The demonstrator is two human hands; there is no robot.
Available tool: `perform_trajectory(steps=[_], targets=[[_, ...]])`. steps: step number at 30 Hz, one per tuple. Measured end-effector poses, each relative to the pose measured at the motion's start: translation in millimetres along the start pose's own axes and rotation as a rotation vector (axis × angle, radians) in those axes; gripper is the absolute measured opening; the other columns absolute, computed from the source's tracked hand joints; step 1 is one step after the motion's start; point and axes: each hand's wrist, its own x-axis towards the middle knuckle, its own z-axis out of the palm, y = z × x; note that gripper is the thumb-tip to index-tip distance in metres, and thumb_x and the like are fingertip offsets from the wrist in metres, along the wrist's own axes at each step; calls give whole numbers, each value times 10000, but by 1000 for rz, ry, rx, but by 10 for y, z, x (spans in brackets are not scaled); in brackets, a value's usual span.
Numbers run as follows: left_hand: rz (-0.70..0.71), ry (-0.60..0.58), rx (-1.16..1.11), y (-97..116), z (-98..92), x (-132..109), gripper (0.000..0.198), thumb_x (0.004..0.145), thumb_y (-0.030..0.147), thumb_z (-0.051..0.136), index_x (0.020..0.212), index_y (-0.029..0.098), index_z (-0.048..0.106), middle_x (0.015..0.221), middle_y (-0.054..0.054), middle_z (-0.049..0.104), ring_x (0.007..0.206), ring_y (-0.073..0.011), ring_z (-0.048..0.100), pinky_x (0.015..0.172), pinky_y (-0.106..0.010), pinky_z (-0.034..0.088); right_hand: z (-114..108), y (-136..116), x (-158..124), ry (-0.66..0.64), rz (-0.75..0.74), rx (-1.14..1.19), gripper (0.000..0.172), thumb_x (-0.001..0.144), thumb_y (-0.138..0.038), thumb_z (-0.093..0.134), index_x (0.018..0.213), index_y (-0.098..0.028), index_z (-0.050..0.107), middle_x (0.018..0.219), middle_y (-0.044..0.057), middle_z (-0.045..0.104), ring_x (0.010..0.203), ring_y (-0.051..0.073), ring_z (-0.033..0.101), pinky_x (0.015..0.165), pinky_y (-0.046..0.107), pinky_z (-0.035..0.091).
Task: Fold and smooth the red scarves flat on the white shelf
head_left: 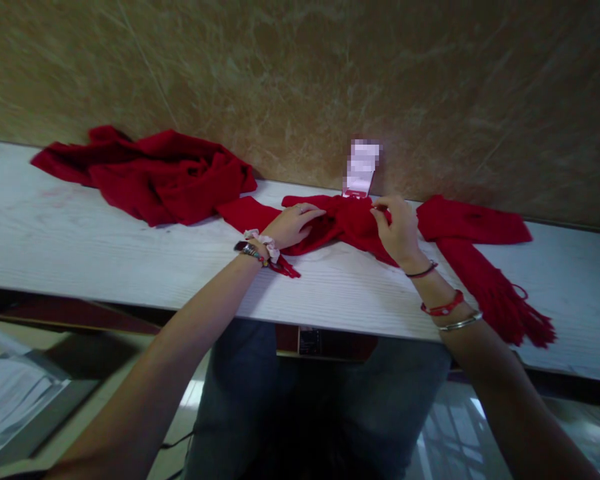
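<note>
A red scarf [353, 217] with a fringe [517, 313] lies loosely bunched along the white wooden tabletop [130, 257]. My left hand [293, 225] rests on its folds, fingers stretched and lying flat against the fabric. Over the scarf's right part, my right hand [399, 227] is closed in a pinch, thumb and forefinger together. Whatever sits between those fingertips is too small to make out. Between the hands the cloth is crumpled, and some red fringe [286, 267] pokes out below my left wrist.
A large heap of red fabric [173, 177] lies at the left. Behind the scarf, a phone-like object [363, 170] with a blurred-out face leans on the brown marbled wall [280, 87]. A grey container [35, 413] with papers stands below left.
</note>
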Motion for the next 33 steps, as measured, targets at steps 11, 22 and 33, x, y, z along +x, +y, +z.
perform_trajectory(steps=[11, 22, 33], targets=[[165, -11, -210, 379, 90, 97, 507, 760, 119, 552, 1257, 156, 455, 1168, -109, 577, 1075, -206, 546, 935, -365, 428, -67, -264, 2, -120, -112, -27, 135, 846, -209, 460, 786, -261, 570, 780, 32, 593, 843, 229, 519, 837, 440, 363], [49, -120, -339, 304, -162, 26, 476, 698, 178, 609, 1168, 156, 532, 1025, -71, 597, 906, -182, 564, 819, -308, 444, -38, 86, -32, -540, -195, 34, 110, 776, -283, 608, 822, -184, 595, 891, 81, 633, 867, 230, 558, 777, 381, 436], [-66, -79, -404, 314, -27, 55, 354, 810, 283, 565, 1131, 135, 558, 1050, -58, 626, 917, -168, 582, 834, -292, 441, 9, -64, -19, -370, -118, 81, 114, 779, -206, 580, 891, -215, 600, 917, 62, 656, 870, 235, 583, 784, 390, 450]])
